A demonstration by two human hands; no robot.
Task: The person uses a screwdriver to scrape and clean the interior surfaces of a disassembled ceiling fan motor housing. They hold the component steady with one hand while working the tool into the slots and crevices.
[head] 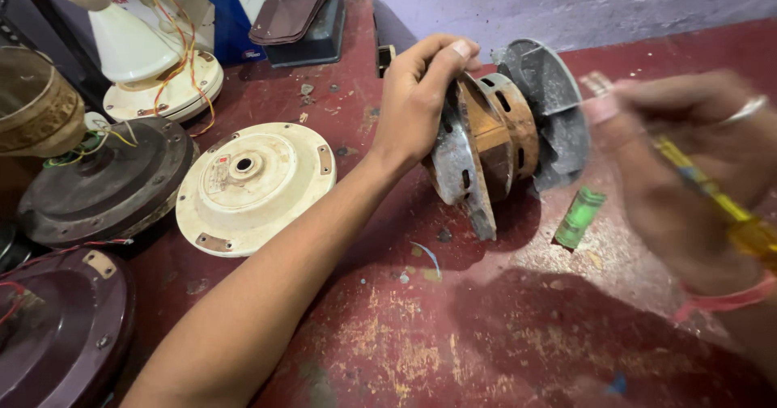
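My left hand grips the top of a rusty motor assembly that stands on its edge on the red worktable. The motor has an orange-brown core between grey metal end plates. My right hand is blurred at the right, close to the camera, and holds a yellow-handled tool, likely a screwdriver. A ring shows on one finger and a red thread circles the wrist. A small green cylinder lies on the table just below the motor.
A cream fan motor cover lies flat left of my arm. Dark fan housings, a white housing with loose wires and a brown bell cover crowd the left side. A blue box stands at the back.
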